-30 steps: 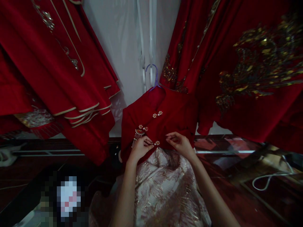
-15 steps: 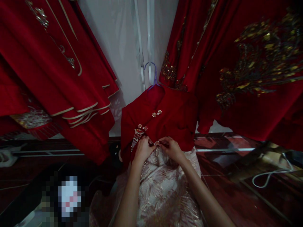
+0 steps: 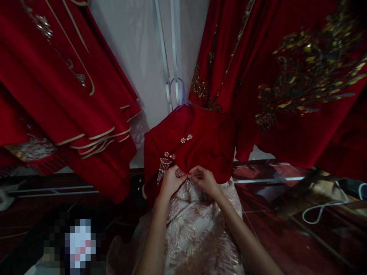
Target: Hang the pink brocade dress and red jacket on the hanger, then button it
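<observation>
A short red jacket [image 3: 212,141] hangs on a purple hanger [image 3: 179,91] in front of me, over a pale patterned skirt [image 3: 197,233]. Pearl flower buttons [image 3: 186,138] and a tasselled brooch [image 3: 164,165] decorate its front. My left hand [image 3: 171,182] and my right hand [image 3: 204,179] meet at the jacket's lower hem, fingers pinched together on the lowest button fastening, which they hide.
Red embroidered robes hang on both sides: one with cream piping on the left [image 3: 71,99], one with gold embroidery on the right [image 3: 301,84]. A white wall [image 3: 137,61] lies behind. A dark glossy floor [image 3: 272,214] carries a white cord [image 3: 321,210] at right.
My right hand moved left from the jacket front to join my left hand at the lowest button. Both hands now pinch together there. The view drifted slightly.
</observation>
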Demonstrator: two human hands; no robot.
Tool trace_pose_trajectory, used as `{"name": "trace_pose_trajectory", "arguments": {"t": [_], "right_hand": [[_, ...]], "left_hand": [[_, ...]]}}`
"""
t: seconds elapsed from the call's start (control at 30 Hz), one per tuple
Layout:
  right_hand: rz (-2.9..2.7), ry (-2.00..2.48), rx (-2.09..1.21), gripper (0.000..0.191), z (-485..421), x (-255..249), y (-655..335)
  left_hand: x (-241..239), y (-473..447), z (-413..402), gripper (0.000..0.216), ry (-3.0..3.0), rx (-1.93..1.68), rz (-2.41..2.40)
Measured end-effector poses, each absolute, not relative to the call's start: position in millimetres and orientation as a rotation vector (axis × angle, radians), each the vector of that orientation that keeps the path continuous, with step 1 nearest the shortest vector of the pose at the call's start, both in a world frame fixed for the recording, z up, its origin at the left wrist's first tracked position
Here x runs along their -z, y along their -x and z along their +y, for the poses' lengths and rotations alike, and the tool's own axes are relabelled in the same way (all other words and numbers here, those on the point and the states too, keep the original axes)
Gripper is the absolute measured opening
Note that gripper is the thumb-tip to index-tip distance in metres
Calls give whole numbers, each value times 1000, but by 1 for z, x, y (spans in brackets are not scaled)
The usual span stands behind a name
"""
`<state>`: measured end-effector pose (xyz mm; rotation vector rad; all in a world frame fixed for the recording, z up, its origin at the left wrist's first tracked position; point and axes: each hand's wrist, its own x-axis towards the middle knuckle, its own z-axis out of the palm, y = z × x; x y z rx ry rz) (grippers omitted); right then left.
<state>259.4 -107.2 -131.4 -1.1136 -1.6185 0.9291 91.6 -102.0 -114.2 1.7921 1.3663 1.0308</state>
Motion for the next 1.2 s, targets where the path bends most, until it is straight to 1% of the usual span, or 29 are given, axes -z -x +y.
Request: {"name": "trace_pose_trajectory", "arguments": {"t": [0.13, 0.2, 0.23, 0.27, 0.37, 0.47, 0.6, 0.77, 0.93, 1.03, 1.13, 1.2], "right_hand": [[-1639, 1147, -959, 17, -108, 126, -265], [-1697, 1122, -1039, 19, -110, 118, -273], [-1731, 1092, -1101, 21, -111, 113, -277], [-1760, 1060, -1170, 22, -113, 107, -282], [-1782, 1021, -1332, 24, -118, 93, -291], [-1768, 1042, -1329, 25, -122, 85, -291], [-1787, 1017, -1300, 23, -122, 90, -286], [-1779, 982, -1312, 21, -120, 97, -283], [-1773, 994, -1330, 25, -119, 96, -281], [-1773, 1005, -1362, 26, -119, 93, -284], [-1774, 1033, -1449, 29, -121, 88, -290], [-1767, 1054, -1492, 31, -123, 83, -295]], "left_hand": [[116, -87, -101, 34, -1690, -1047, 1316], [113, -85, -99, 48, -1529, -1159, 1248], [111, -84, -98, 51, -1414, -1234, 1199], [109, -82, -96, 50, -1280, -1310, 1143], [104, -78, -92, 35, -890, -1459, 963], [103, -75, -91, 26, -691, -1500, 860], [108, -75, -90, 21, -584, -1528, 826], [112, -81, -82, 23, -564, -1578, 832], [112, -95, -73, 22, -488, -1709, 995], [107, -105, -68, 23, -485, -1714, 1001], [91, -110, -61, 22, -736, -1748, 1049], [72, -111, -55, 19, -1087, -1812, 1101]]}}
